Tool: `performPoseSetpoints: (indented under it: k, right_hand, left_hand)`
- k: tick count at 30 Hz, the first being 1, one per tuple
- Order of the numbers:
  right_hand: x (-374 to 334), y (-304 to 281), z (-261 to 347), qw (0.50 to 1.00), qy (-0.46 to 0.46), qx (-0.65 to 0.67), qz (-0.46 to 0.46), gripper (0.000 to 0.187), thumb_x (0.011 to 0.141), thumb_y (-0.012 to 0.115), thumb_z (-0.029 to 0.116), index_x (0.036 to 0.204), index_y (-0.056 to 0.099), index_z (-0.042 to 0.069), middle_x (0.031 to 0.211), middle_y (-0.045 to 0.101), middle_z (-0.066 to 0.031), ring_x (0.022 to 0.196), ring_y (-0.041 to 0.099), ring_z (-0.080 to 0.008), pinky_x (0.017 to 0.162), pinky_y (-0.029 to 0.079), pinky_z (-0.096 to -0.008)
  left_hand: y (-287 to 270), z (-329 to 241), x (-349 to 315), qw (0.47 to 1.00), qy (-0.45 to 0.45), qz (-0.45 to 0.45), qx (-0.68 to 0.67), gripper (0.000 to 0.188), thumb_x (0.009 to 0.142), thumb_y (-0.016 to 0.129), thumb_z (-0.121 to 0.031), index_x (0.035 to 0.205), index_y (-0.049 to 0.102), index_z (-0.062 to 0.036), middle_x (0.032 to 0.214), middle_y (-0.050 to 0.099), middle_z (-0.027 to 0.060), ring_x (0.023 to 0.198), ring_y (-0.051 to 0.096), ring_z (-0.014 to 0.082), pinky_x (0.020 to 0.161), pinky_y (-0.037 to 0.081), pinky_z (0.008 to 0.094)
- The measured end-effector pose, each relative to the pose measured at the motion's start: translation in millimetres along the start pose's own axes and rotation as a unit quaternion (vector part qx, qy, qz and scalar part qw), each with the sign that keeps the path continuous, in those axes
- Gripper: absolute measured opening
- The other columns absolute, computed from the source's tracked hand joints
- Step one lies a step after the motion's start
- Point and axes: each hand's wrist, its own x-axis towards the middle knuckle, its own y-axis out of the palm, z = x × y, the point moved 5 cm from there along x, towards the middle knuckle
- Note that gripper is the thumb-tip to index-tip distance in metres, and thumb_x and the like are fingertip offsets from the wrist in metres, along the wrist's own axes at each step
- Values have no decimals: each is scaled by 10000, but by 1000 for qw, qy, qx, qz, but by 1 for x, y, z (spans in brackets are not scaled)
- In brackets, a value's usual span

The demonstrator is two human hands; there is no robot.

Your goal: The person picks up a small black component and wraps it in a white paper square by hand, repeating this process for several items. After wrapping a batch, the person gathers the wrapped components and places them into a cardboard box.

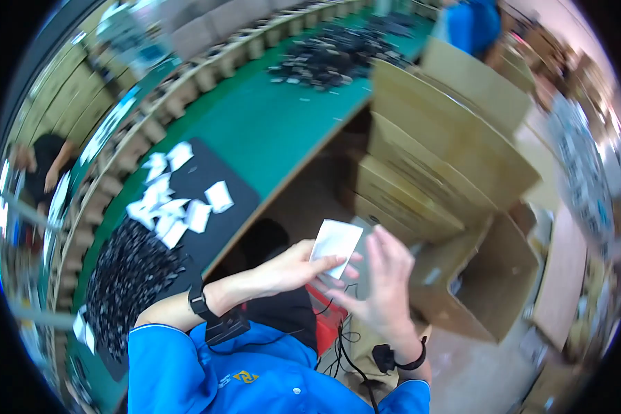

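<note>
Between the thumb and fingers of my left hand [293, 268] is a small white rectangular paper [337, 243], tilted in front of my body. My right hand [386, 276] is raised just beside it, fingers apart and slightly blurred, holding nothing. On the dark mat [221, 172] of the table to my left lie several loose white papers [169, 210], some overlapping. Nearer to me on that side is a large heap of small black pieces [131, 283]; their exact kind is too small to tell.
A green table [255, 131] curves away, bordered by a row of small cardboard bins [207, 79]. Another heap of black pieces [331, 55] lies at its far end. An open cardboard box [490, 283] and stacked cartons [407, 193] stand to my right. Other people are at far left and top right.
</note>
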Motion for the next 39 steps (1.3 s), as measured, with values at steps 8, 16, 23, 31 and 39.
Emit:
performPoseSetpoints:
  k: [8,16,23,31,39]
  right_hand:
    - [76,110,116,962,-194,68,180,822,546,809,83,1288,462,18,1310,403,-166,1189,398,-356,888,455,-360]
    - [112,142,184,852,-452,185,190,329,641,742,17,965,685,11,889,647,-89,784,604,-244,651,498,-314]
    - [126,198,229,780,-74,339,521,267,683,736,24,946,690,23,709,646,-88,660,602,-212,569,464,-276]
    - [81,235,339,854,-373,226,283,311,699,697,13,1007,666,-20,869,659,-78,811,590,-225,669,491,-285]
    - [41,249,389,764,-613,124,159,256,750,691,132,987,688,37,941,644,-52,866,553,-213,672,499,-285]
  left_hand:
    - [-83,8,-134,972,115,-200,45,436,965,499,-280,1287,477,14,1166,600,126,1084,547,179,911,443,294]
    - [-117,36,-220,894,250,-340,-151,483,945,541,-256,1329,426,14,1258,549,120,1165,499,182,987,388,304]
    - [-120,48,-315,842,226,-490,30,409,975,465,-240,1293,452,17,1206,578,92,1073,564,189,904,467,326]
    - [-126,116,-347,867,221,-382,-231,388,988,429,-264,1254,485,12,1105,619,105,948,625,187,806,523,282]
    - [-133,136,-400,849,268,-411,-194,335,985,445,-203,1217,504,31,1097,612,97,994,590,168,852,506,292]
